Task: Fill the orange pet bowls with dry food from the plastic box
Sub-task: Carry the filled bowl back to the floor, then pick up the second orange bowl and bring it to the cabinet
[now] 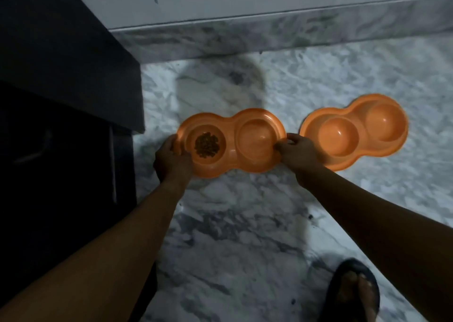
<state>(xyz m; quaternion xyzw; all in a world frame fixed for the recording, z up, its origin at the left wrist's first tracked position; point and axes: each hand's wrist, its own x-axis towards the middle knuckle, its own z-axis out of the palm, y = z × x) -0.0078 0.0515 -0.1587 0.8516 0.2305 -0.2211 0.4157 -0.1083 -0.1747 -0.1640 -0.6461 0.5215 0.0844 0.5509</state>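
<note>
Two orange double pet bowls lie on the marble floor. The left double bowl has brown dry food in its left well; its right well holds nothing. My left hand grips its left rim and my right hand grips its right rim. The right double bowl sits just beyond my right hand, tilted diagonally, with both wells bare. No plastic box is in view.
A dark cabinet stands at the left, close to the left bowl. A marble skirting and pale wall run along the back. My foot in a dark sandal is at the lower right on the marble floor.
</note>
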